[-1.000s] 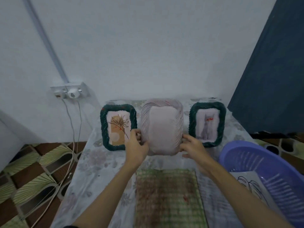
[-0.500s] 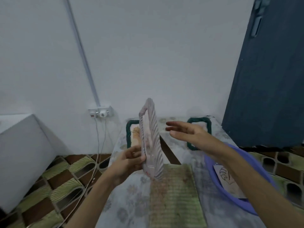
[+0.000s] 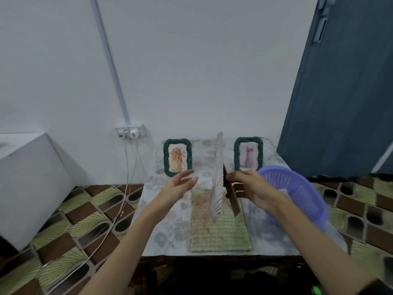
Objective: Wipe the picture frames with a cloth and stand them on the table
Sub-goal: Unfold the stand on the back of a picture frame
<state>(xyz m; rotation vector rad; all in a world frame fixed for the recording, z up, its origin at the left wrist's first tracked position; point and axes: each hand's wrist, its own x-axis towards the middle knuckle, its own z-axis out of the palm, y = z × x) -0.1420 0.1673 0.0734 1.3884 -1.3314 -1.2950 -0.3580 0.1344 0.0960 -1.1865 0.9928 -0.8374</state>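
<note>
A pale pink woven picture frame [image 3: 217, 177] is seen edge-on above the green checked cloth [image 3: 219, 228], which lies flat on the table [image 3: 168, 226]. My right hand [image 3: 253, 188] holds the frame at its back, fingers on the brown cardboard stand [image 3: 231, 196] that sticks out behind it. My left hand [image 3: 180, 184] hovers just left of the frame, fingers relaxed and holding nothing. Two green-rimmed frames stand upright at the back of the table: a flower picture [image 3: 177, 157] on the left and a cat picture [image 3: 248, 154] on the right.
A purple plastic basket [image 3: 297, 194] sits at the table's right edge with a paper in it. A wall socket [image 3: 130, 131] with hanging cables is at the left, a white box [image 3: 27, 184] further left, and a dark blue door [image 3: 340, 92] at the right.
The pink frame went from facing me at the back of the table to edge-on over the cloth. My left hand let go of it and my right hand took hold at its back stand.
</note>
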